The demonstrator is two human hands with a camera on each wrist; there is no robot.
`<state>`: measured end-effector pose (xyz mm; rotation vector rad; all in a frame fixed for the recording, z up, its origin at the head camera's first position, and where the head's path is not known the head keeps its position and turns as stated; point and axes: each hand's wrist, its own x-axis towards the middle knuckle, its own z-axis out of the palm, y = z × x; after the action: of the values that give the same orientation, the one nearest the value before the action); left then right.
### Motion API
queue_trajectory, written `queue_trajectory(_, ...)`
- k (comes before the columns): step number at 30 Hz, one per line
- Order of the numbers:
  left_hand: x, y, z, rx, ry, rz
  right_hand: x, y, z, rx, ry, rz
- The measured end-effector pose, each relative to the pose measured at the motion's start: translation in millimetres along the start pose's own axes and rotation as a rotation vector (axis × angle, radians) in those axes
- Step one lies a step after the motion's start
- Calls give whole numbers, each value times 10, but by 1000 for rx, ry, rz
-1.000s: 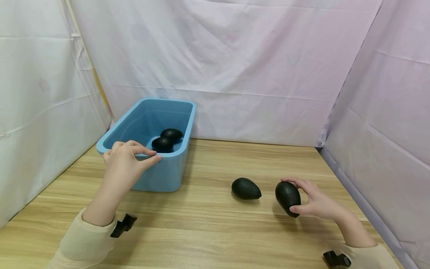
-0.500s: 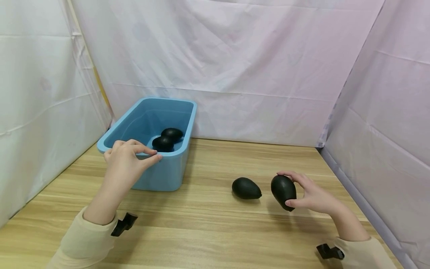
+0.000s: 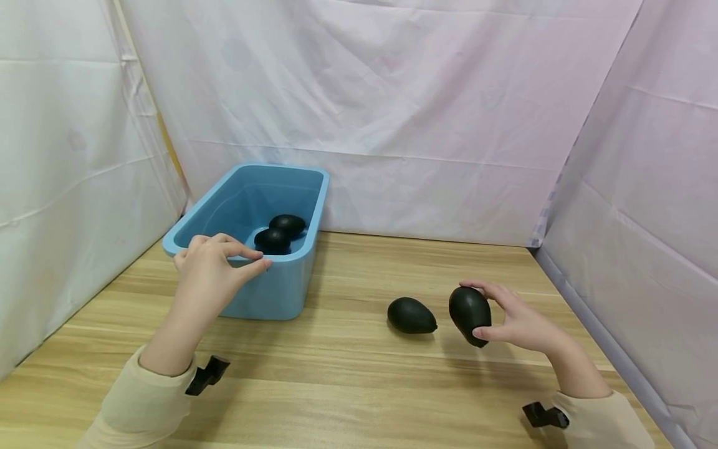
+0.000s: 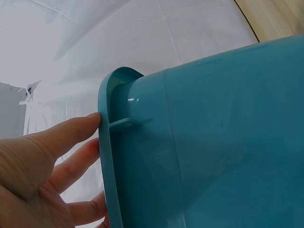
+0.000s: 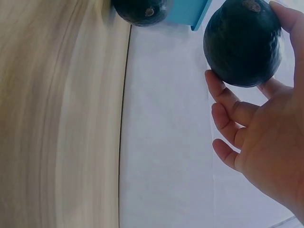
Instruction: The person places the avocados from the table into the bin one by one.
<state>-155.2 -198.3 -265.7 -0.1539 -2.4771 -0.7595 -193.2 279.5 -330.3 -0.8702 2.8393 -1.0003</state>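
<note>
My right hand (image 3: 518,318) holds a dark avocado (image 3: 469,312) by its ends, between thumb and fingers, tilted above the table. Its stem scar shows in the right wrist view, where the fingers support the avocado (image 5: 243,45) from below. Just left of it, a second avocado (image 3: 411,315) lies on its side on the wood. At the left, my left hand (image 3: 210,268) pinches the near rim of a blue plastic bin (image 3: 269,290). The left wrist view shows the thumb against the bin's rim (image 4: 105,156). Inside the bin rest two more avocados, the nearer one (image 3: 272,241) overlapping the farther (image 3: 288,224).
The wooden table (image 3: 348,386) runs back to a white cloth wall (image 3: 392,125). More cloth hangs at the left (image 3: 67,156) and right (image 3: 645,187) sides. Black wrist cameras sit at the left cuff (image 3: 206,375) and right cuff (image 3: 545,416).
My right hand has moved a little left and away from me with its avocado, closer to the one lying on the table. The left hand and the bin have stayed in place.
</note>
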Motion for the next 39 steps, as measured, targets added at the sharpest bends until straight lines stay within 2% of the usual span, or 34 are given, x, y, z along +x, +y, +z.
queue_trajectory(14,-1,3,-4,-10,18,6,117,-46,-62,36,21,-44)
queue_trajectory(24,-6,2,2,-5,-2,-6,223,-145,-97,62,31,-71)
queue_trajectory(27,-7,3,3,-9,-1,-3,254,-214,-104,84,34,-82)
queue_trajectory(33,-6,8,-1,-13,5,3,271,-532,-154,124,48,-105)
queue_trajectory(39,-5,12,-6,-14,2,0,309,-581,-153,127,49,-111)
